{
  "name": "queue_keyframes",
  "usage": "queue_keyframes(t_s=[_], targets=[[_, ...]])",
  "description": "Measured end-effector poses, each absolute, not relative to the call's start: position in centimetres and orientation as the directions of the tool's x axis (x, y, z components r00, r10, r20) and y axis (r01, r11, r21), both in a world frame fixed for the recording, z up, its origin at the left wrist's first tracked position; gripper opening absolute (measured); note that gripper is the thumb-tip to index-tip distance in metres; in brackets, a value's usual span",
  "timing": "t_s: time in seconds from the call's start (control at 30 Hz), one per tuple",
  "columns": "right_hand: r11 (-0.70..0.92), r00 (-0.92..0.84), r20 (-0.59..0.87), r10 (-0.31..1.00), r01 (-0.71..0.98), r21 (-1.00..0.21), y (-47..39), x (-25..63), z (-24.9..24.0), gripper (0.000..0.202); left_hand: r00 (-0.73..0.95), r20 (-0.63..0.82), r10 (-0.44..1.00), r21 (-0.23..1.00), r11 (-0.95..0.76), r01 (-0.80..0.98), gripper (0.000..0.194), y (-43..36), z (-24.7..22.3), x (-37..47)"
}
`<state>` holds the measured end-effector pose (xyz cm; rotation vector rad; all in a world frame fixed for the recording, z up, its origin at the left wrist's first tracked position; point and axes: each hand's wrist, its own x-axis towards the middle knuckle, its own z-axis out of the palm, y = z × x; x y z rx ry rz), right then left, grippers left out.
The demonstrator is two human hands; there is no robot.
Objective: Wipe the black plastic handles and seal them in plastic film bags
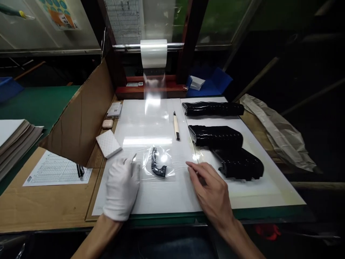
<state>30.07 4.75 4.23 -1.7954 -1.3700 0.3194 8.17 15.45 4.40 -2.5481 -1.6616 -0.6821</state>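
Note:
A shiny black hook-shaped part [155, 163] lies on clear plastic film [172, 171] in the middle of the white work sheet. Just left of it is my left hand [122, 187], in a white glove, its fingers curled in near the film's left side. Whether it grips something is hidden. To the right of the part, my bare right hand [211, 189] rests low over the sheet with thumb and fingers drawn together. I cannot make out anything between them. A cutter knife [176, 126] with a pale handle lies beyond the part.
Stacks of black parts [215, 136] line the right side. A roll of clear film [153, 54] hangs on a metal bar at the back. On the left are a white pad [108, 144], a small pink case [107, 124] and an upright cardboard panel [83, 115].

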Motion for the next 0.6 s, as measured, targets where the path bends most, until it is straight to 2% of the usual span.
queue_keyframes(t_s=[0.03, 0.1, 0.17, 0.2, 0.23, 0.27, 0.33, 0.43, 0.5, 0.6], targets=[[-0.054, 0.415, 0.279, 0.866, 0.632, -0.773, 3.1, 30.1, 4.1, 0.025, 0.306, 0.417, 0.856, 0.261, -0.436, 0.861, 0.033, 14.4, 4.5, 8.1], [-0.056, 0.507, 0.281, 0.815, 0.55, -0.833, -0.2, 29.9, 3.6, 0.022, 0.296, 0.405, 0.865, 0.478, -0.476, 0.738, 0.03, 12.2, 4.8, 9.3], [-0.091, 0.608, 0.274, 0.745, 0.5, -0.861, -2.8, 29.7, 3.0, 0.02, 0.408, 0.145, 0.901, 0.783, -0.357, 0.51, 0.032, 10.3, 5.3, 12.3], [-0.116, 0.656, 0.264, 0.707, 0.476, -0.872, -3.8, 29.7, 2.8, 0.018, 0.504, -0.03, 0.863, 0.88, -0.216, 0.422, 0.037, 9.5, 5.5, 14.4], [-0.14, 0.696, 0.246, 0.674, 0.447, -0.883, -4.7, 29.6, 2.7, 0.017, 0.58, -0.207, 0.788, 0.922, -0.042, 0.385, 0.044, 9.0, 5.8, 16.8], [-0.162, 0.729, 0.225, 0.647, 0.419, -0.893, -5.3, 29.6, 2.8, 0.017, 0.62, -0.3, 0.725, 0.924, 0.059, 0.378, 0.051, 8.6, 5.9, 19.3], [-0.19, 0.755, 0.19, 0.627, 0.385, -0.903, -6.2, 29.5, 3.1, 0.019, 0.647, -0.376, 0.664, 0.915, 0.156, 0.371, 0.057, 8.4, 6.2, 24.2], [-0.172, 0.739, 0.192, 0.646, 0.385, -0.907, -7.0, 29.5, 4.0, 0.02, 0.635, -0.407, 0.657, 0.911, 0.236, 0.339, 0.04, 8.7, 6.5, 29.0], [-0.164, 0.759, 0.176, 0.627, 0.35, -0.922, -7.3, 29.6, 4.4, 0.022, 0.619, -0.416, 0.666, 0.909, 0.286, 0.304, 0.029, 8.6, 6.9, 29.2], [-0.205, 0.827, 0.024, 0.561, 0.167, -0.964, -7.4, 30.0, 4.5, 0.029, 0.628, -0.445, 0.638, 0.892, 0.38, 0.245, 0.038, 7.1, 7.5, 25.1]])
